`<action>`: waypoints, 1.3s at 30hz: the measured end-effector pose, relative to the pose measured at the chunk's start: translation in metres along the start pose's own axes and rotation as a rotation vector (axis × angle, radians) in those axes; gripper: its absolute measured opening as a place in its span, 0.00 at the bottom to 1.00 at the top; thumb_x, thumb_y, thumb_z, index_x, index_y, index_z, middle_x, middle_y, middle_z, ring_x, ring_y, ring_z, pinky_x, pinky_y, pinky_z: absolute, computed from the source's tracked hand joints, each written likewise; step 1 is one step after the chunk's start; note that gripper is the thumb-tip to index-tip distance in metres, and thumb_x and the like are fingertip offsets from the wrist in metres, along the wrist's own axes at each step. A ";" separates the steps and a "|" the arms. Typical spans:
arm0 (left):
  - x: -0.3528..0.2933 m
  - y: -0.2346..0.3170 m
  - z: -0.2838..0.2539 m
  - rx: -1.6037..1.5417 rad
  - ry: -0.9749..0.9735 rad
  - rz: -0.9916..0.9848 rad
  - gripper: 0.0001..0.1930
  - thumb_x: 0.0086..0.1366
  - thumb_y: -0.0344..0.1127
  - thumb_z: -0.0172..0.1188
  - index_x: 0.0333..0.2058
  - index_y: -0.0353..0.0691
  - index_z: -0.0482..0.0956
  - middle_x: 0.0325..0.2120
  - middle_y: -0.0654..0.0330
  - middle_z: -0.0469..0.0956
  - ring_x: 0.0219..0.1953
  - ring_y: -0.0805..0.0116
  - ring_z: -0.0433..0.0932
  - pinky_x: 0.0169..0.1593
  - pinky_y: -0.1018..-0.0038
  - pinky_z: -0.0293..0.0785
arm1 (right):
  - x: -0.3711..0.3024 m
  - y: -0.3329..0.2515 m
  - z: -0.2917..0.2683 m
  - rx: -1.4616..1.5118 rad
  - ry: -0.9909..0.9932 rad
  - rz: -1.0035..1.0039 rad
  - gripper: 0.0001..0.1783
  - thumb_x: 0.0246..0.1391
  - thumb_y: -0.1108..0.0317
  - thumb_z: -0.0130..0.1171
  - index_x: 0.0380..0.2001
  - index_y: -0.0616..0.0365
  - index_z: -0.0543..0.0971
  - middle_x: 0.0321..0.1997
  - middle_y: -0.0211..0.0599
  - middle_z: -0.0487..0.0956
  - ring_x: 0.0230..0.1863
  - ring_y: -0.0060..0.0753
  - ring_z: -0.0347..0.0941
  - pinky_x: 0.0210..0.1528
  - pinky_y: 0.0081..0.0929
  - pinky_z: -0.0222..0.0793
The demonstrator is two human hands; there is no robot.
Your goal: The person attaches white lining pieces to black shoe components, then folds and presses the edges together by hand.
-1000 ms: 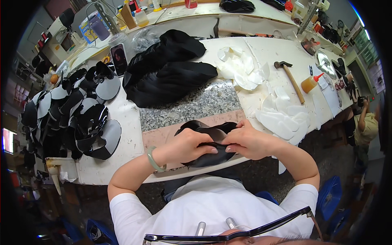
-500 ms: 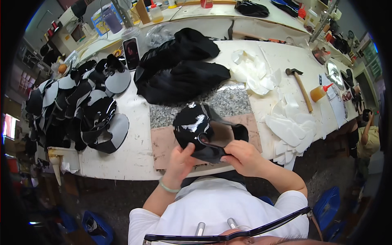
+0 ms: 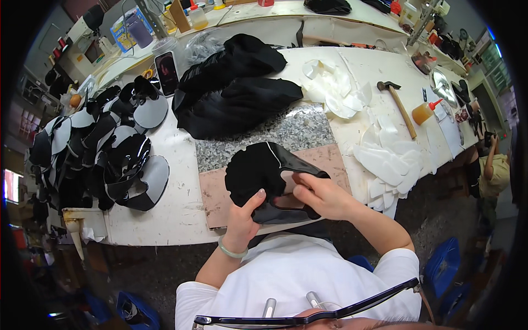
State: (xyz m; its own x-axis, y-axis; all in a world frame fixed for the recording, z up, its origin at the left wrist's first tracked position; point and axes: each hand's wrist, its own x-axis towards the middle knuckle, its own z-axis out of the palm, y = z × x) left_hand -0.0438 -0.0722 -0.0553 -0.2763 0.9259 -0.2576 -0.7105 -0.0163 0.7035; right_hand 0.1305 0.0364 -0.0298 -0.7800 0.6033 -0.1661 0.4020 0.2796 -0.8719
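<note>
A glossy black shoe upper [image 3: 253,173] lies over the pink board [image 3: 212,190] in front of me, its broad matt-black lining side turned up. My left hand [image 3: 243,223] grips its near-left edge, with the thumb on top and the other fingers hidden beneath. At the right, my right hand [image 3: 322,197] is closed at the upper's opening. Its index finger and thumb reach over the gap between the two side flaps, and part of the edge is hidden by the fingers.
A pile of black and grey shoe uppers [image 3: 102,148] covers the left side. Behind the board are a speckled stone slab [image 3: 264,129] and black fabric pieces [image 3: 236,102]. White cut pieces [image 3: 385,151], a hammer [image 3: 404,107] and a glue bottle [image 3: 422,114] lie to the right.
The upper has been turned so its matt lining faces up where shiny black showed before. My right hand has moved from the near edge up to the opening. The left still grips.
</note>
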 end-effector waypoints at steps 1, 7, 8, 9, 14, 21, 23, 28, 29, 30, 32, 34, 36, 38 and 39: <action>0.003 0.001 0.000 -0.057 -0.041 -0.048 0.20 0.60 0.23 0.55 0.52 0.32 0.66 0.44 0.54 0.74 0.45 0.63 0.76 0.47 0.69 0.77 | 0.008 0.006 0.001 0.131 -0.006 0.049 0.16 0.62 0.60 0.49 0.43 0.63 0.74 0.27 0.30 0.76 0.29 0.24 0.70 0.36 0.23 0.66; 0.018 -0.003 -0.001 -0.033 -0.054 -0.037 0.19 0.59 0.22 0.56 0.50 0.33 0.69 0.43 0.54 0.76 0.42 0.65 0.78 0.44 0.72 0.78 | 0.029 0.007 0.007 0.724 -0.095 0.127 0.15 0.62 0.60 0.51 0.35 0.63 0.75 0.25 0.20 0.74 0.23 0.14 0.63 0.28 0.19 0.63; 0.016 0.000 0.000 -0.031 -0.057 -0.034 0.19 0.59 0.22 0.56 0.50 0.33 0.69 0.43 0.54 0.76 0.42 0.65 0.78 0.44 0.72 0.78 | 0.030 0.012 0.011 0.609 0.007 0.100 0.14 0.60 0.61 0.54 0.32 0.63 0.75 0.22 0.22 0.73 0.21 0.16 0.63 0.26 0.21 0.63; 0.012 0.006 0.005 0.198 -0.033 0.047 0.17 0.58 0.23 0.58 0.48 0.33 0.71 0.40 0.56 0.77 0.40 0.68 0.78 0.43 0.74 0.77 | 0.029 0.012 0.013 0.492 0.108 0.070 0.13 0.58 0.62 0.56 0.29 0.63 0.75 0.19 0.24 0.73 0.19 0.17 0.64 0.25 0.22 0.63; 0.004 0.015 0.003 0.443 0.071 0.157 0.12 0.57 0.27 0.64 0.41 0.33 0.77 0.34 0.64 0.79 0.36 0.77 0.76 0.41 0.79 0.74 | 0.019 -0.006 0.010 0.068 0.225 -0.100 0.13 0.53 0.63 0.60 0.27 0.63 0.74 0.15 0.38 0.72 0.18 0.22 0.64 0.22 0.25 0.62; 0.008 0.073 -0.010 0.479 -0.128 0.380 0.10 0.59 0.24 0.61 0.40 0.32 0.78 0.34 0.65 0.79 0.34 0.79 0.74 0.38 0.82 0.71 | 0.008 -0.022 -0.027 -0.062 0.143 -0.138 0.14 0.45 0.60 0.68 0.19 0.61 0.80 0.12 0.35 0.73 0.14 0.22 0.66 0.19 0.25 0.62; 0.007 0.103 -0.006 0.466 -0.206 0.272 0.10 0.59 0.24 0.61 0.41 0.31 0.78 0.34 0.64 0.79 0.34 0.79 0.74 0.39 0.82 0.71 | 0.010 -0.034 -0.036 -0.043 0.188 -0.246 0.13 0.44 0.61 0.69 0.24 0.61 0.81 0.15 0.34 0.75 0.17 0.21 0.69 0.22 0.24 0.64; 0.052 0.114 0.008 0.627 -0.421 0.179 0.14 0.55 0.24 0.64 0.41 0.32 0.76 0.36 0.64 0.78 0.39 0.78 0.74 0.46 0.80 0.72 | 0.033 -0.021 -0.039 0.560 0.106 -0.350 0.11 0.58 0.66 0.57 0.37 0.65 0.77 0.24 0.25 0.74 0.24 0.15 0.66 0.28 0.14 0.61; 0.063 0.113 0.014 0.605 -0.345 0.247 0.17 0.54 0.24 0.65 0.44 0.32 0.74 0.37 0.63 0.77 0.40 0.77 0.74 0.46 0.79 0.72 | 0.038 -0.018 -0.041 0.472 0.216 -0.358 0.11 0.62 0.68 0.51 0.33 0.65 0.77 0.23 0.21 0.70 0.24 0.11 0.61 0.26 0.11 0.57; 0.074 0.113 0.020 0.583 -0.269 0.314 0.21 0.53 0.24 0.66 0.46 0.32 0.71 0.38 0.63 0.76 0.40 0.76 0.74 0.47 0.79 0.72 | 0.044 -0.020 -0.042 0.421 0.299 -0.323 0.11 0.61 0.67 0.52 0.32 0.65 0.76 0.24 0.22 0.72 0.26 0.10 0.63 0.27 0.10 0.59; 0.093 0.101 0.019 0.637 -0.150 0.666 0.29 0.54 0.28 0.67 0.53 0.34 0.64 0.47 0.56 0.71 0.49 0.68 0.71 0.51 0.76 0.69 | 0.056 -0.048 -0.036 0.673 0.258 -0.278 0.11 0.60 0.66 0.54 0.36 0.66 0.75 0.27 0.22 0.74 0.28 0.09 0.64 0.29 0.09 0.61; 0.086 0.088 0.022 1.235 0.217 0.993 0.26 0.56 0.30 0.65 0.52 0.34 0.67 0.48 0.56 0.71 0.52 0.68 0.68 0.53 0.77 0.64 | 0.075 -0.022 -0.032 0.627 0.306 -0.274 0.11 0.59 0.67 0.56 0.39 0.66 0.74 0.29 0.22 0.75 0.30 0.09 0.66 0.31 0.10 0.63; 0.076 0.067 0.017 1.140 0.084 0.948 0.22 0.57 0.31 0.64 0.50 0.34 0.70 0.41 0.58 0.74 0.41 0.70 0.73 0.45 0.78 0.69 | 0.083 -0.018 -0.032 0.623 0.359 -0.258 0.11 0.58 0.69 0.57 0.39 0.66 0.74 0.29 0.22 0.75 0.30 0.09 0.67 0.30 0.11 0.63; 0.057 0.047 0.025 0.987 -0.127 0.628 0.19 0.58 0.32 0.64 0.47 0.33 0.72 0.38 0.59 0.76 0.36 0.74 0.75 0.40 0.79 0.71 | 0.084 -0.019 -0.029 0.601 0.504 -0.257 0.10 0.59 0.69 0.56 0.39 0.65 0.74 0.29 0.23 0.76 0.29 0.09 0.67 0.30 0.11 0.63; 0.056 0.036 0.027 0.985 -0.125 0.628 0.19 0.58 0.32 0.64 0.47 0.33 0.72 0.38 0.59 0.76 0.36 0.74 0.75 0.40 0.79 0.71 | 0.084 -0.022 -0.028 0.599 0.502 -0.256 0.10 0.59 0.69 0.56 0.39 0.65 0.74 0.29 0.23 0.76 0.29 0.09 0.67 0.30 0.11 0.63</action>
State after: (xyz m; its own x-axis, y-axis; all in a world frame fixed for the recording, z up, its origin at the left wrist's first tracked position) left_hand -0.0674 -0.0103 -0.0265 -0.2954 0.8907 0.3455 0.3505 -0.2354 0.9065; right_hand 0.0698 0.1016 -0.0116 -0.4481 0.8770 0.1736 -0.1942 0.0941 -0.9764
